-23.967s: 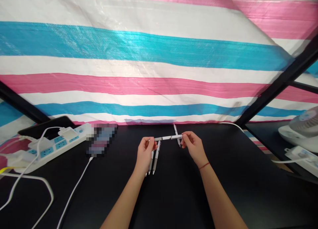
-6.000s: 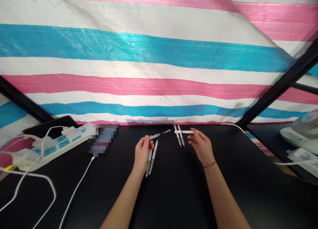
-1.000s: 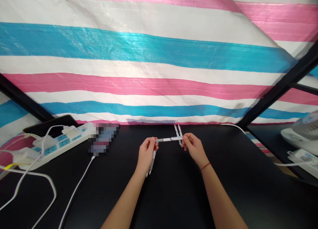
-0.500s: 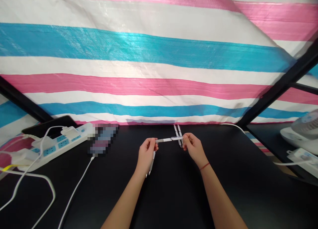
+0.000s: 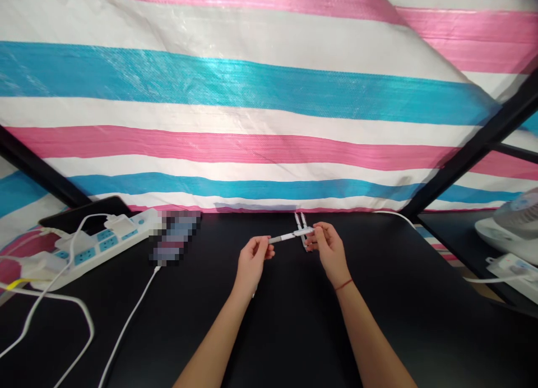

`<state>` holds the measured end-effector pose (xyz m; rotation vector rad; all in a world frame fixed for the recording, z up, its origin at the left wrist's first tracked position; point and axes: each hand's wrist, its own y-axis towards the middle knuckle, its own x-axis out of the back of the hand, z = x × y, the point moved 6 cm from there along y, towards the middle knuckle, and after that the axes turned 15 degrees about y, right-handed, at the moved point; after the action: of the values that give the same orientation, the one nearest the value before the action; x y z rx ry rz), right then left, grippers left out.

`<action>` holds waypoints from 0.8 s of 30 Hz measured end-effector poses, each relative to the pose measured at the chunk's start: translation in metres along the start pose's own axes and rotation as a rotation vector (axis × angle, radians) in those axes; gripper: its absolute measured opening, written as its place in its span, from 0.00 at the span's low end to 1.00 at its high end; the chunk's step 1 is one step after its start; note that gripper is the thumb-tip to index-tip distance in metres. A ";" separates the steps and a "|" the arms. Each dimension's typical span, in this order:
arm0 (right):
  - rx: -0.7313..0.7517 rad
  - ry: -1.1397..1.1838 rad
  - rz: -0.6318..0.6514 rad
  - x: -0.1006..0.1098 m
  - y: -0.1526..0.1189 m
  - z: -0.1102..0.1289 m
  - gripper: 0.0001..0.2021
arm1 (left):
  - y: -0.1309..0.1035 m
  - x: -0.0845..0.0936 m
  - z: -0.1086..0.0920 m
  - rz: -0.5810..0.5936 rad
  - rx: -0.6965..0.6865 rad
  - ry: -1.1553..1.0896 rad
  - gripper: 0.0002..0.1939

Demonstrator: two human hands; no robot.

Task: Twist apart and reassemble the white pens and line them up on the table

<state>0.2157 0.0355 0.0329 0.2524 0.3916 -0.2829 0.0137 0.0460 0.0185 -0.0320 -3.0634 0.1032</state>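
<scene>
A white pen with a grey end (image 5: 286, 238) is held above the black table, tilted a little up to the right. My left hand (image 5: 253, 260) pinches its grey end. At the other end, the thumb and fingers of my right hand (image 5: 330, 250) close on the white part. Two more white pens (image 5: 298, 220) lie side by side on the table behind, partly hidden by the held pen and my right hand. Beneath my left wrist a small bit of another white item (image 5: 254, 294) shows, mostly covered.
On the left are a white power strip (image 5: 108, 243) with plugs and cables, a dark tablet-like object (image 5: 84, 213) and a blurred phone (image 5: 175, 236) on a white cable. A striped sheet (image 5: 252, 152) hangs behind. At right stand a fan (image 5: 515, 220) and another power strip (image 5: 515, 273).
The held pen has shifted slightly right and tilts more. My left hand has moved right and now covers most of the white items below it. My right hand's fingers have shifted on the pen.
</scene>
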 end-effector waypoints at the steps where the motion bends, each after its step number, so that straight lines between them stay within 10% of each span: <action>1: -0.001 0.031 -0.038 -0.001 -0.001 -0.001 0.16 | -0.002 -0.004 0.001 0.022 0.011 0.002 0.18; 13: -0.076 0.160 -0.181 0.000 -0.003 -0.006 0.27 | -0.025 -0.034 -0.009 0.240 -0.264 0.485 0.09; 24: -0.124 0.114 0.018 -0.015 -0.010 -0.006 0.24 | -0.027 -0.047 0.005 0.437 -0.110 0.314 0.19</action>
<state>0.1974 0.0314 0.0316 0.1509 0.5170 -0.2259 0.0595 0.0175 0.0119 -0.6568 -2.6926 -0.0437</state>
